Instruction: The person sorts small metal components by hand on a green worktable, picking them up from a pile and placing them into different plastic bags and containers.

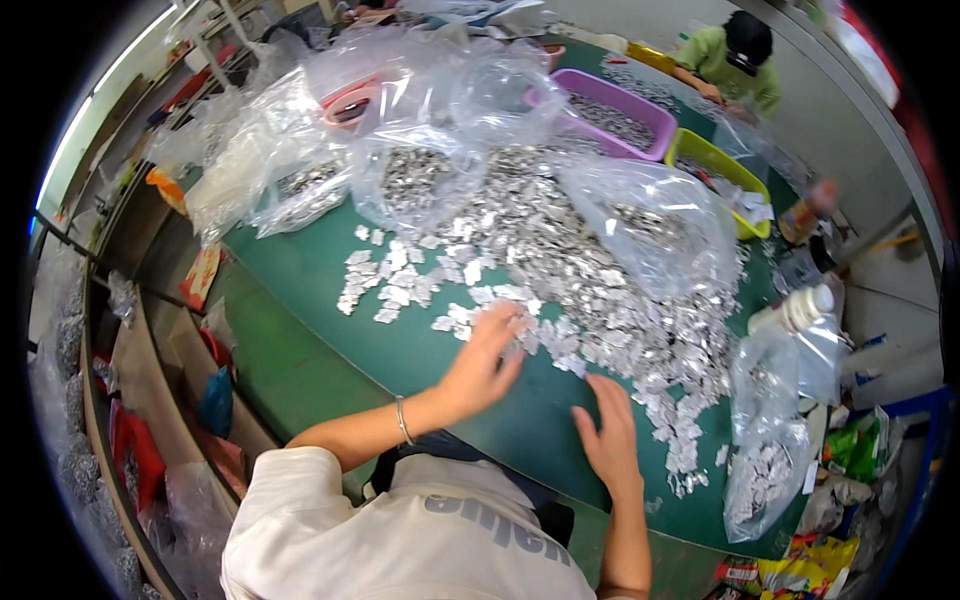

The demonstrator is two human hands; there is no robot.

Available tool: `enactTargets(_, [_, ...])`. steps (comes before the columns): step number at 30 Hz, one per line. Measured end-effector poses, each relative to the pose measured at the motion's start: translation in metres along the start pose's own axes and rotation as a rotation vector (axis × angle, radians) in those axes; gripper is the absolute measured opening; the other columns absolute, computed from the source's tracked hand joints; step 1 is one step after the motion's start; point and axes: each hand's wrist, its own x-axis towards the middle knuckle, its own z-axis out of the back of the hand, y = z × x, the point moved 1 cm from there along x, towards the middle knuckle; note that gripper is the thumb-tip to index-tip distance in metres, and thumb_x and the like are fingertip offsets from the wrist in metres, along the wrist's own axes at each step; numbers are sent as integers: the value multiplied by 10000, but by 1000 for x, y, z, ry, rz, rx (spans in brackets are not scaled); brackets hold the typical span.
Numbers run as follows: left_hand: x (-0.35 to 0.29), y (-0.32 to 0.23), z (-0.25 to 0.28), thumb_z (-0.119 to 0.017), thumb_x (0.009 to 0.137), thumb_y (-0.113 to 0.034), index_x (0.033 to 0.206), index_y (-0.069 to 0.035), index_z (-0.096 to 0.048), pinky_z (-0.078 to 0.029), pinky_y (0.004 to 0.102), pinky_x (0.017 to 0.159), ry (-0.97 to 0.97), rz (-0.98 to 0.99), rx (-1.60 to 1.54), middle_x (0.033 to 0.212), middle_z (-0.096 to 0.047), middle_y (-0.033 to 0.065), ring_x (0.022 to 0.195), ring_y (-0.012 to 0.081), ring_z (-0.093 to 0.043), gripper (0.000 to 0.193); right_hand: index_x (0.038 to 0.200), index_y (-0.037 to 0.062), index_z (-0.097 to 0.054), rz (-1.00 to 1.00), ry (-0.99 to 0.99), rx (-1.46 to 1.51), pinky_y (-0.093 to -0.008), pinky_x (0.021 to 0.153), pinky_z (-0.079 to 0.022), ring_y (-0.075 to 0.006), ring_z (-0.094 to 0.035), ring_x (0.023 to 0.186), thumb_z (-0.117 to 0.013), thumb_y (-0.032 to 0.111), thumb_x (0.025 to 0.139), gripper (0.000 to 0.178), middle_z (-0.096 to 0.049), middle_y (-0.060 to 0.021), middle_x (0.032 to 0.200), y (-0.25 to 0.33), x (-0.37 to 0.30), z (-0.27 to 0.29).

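Many small flat silver metal pieces (pixel 560 240) lie in a wide heap across the green table (pixel 345 295), with a thinner scatter toward its near left side. My left hand (pixel 480 365) reaches to the near edge of the heap, thumb apart from the fingers. Its fingertips are at the loose pieces and slightly blurred; nothing shows in its grasp. To the right, my right hand (pixel 610 435) is low over the tabletop beside the pieces, fingers stretched and thumb spread, holding nothing that I can see. A clear plastic bag (pixel 650 220) with pieces inside lies on the heap.
Clear bags of pieces (pixel 415 175) stand behind the scatter. A purple basin (pixel 660 130) and a yellow-green basin (pixel 745 180) sit at the far right. White bottle (pixel 800 308) and filled bags (pixel 765 480) line the right edge. Across the table, a person (pixel 735 65) in green works.
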Motion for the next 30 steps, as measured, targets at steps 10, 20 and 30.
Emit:
enactTargets(10, [-5, 124, 66, -538, 884, -260, 1298, -73, -466, -208, 621, 1023, -58, 355, 817, 1433, -272, 209, 1309, 451, -234, 460, 1291, 3, -440, 200, 249, -389, -527, 1055, -228, -434, -234, 1320, -608, 353, 833, 600, -314, -223, 1405, 15, 96, -124])
enactTargets(20, [-40, 61, 49, -576, 828, -89, 1302, -68, -448, -224, 580, 1045, 154, 126, 180, 1437, -290, 180, 1325, 402, -259, 491, 1293, 23, -456, 181, 325, -181, -492, 1071, -224, -379, -284, 1321, -613, 301, 833, 560, -324, -194, 1419, 23, 107, -108])
enactTargets(30, [-70, 36, 42, -581, 821, -30, 1283, -41, -457, -201, 555, 1065, 360, 49, 83, 1431, -300, 181, 1339, 343, -273, 479, 1296, 25, -447, 51, 488, -262, -525, 1066, -203, -389, -257, 1327, -731, 347, 723, 715, -319, -188, 1416, 31, 48, -85])
